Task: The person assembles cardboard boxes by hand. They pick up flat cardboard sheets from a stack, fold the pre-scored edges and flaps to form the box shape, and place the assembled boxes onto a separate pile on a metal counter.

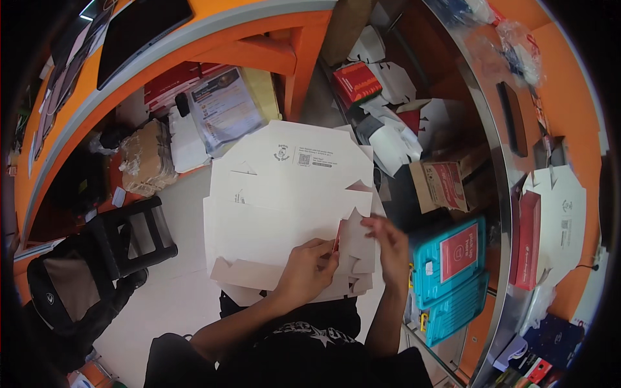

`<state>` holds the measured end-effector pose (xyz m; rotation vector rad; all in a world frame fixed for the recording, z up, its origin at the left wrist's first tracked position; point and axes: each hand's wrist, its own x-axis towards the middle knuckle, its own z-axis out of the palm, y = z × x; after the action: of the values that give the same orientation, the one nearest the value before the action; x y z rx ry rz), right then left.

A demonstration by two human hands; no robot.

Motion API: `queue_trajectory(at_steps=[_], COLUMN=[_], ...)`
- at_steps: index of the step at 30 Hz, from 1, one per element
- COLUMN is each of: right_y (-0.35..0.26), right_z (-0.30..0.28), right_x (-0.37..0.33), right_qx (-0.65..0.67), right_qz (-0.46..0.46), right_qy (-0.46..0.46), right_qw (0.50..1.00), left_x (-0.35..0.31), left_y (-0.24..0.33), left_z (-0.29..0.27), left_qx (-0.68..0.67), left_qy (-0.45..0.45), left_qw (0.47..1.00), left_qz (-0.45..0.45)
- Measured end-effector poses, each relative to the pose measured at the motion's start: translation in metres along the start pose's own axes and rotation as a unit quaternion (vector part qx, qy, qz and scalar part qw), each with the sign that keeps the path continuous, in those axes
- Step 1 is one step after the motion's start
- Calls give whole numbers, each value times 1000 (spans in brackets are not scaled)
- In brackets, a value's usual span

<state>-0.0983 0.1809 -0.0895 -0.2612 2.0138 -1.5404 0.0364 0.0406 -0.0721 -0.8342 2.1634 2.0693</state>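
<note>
A flat white cardboard box blank (284,187) lies on top of a stack of similar blanks across my lap. Its far end carries small dark print, and a side flap (354,242) with a red outer face stands folded up on the right. My left hand (307,270) pinches the red edge of that flap, with its fingers closed. At the flap's right edge is my right hand (387,238), its fingers slightly curled and apart. It seems to hold nothing, and whether its fingertips touch the cardboard is hard to tell.
Teal plastic bins (446,271) stand close on my right. Beyond them are a brown carton (443,186) and a red box (356,84). A black bag (71,284) sits on the left floor. A folded box (530,239) rests on the right counter.
</note>
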Motion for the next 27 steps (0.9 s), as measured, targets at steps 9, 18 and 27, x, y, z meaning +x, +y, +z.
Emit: queue_trajectory(at_steps=[9, 18, 27], right_y=[-4, -48, -40], right_z=[6, 44, 56], right_x=[50, -7, -20], right_qx=[60, -179, -168], right_qz=[14, -53, -43], right_qy=[53, 37, 67], right_qw=[997, 982, 983], left_x=[-1, 0, 2], left_y=[-15, -16, -22], left_z=[15, 21, 21], left_qx=[16, 29, 44], left_qy=[3, 15, 29], left_qw=[1000, 999, 996], left_qz=[10, 10, 72])
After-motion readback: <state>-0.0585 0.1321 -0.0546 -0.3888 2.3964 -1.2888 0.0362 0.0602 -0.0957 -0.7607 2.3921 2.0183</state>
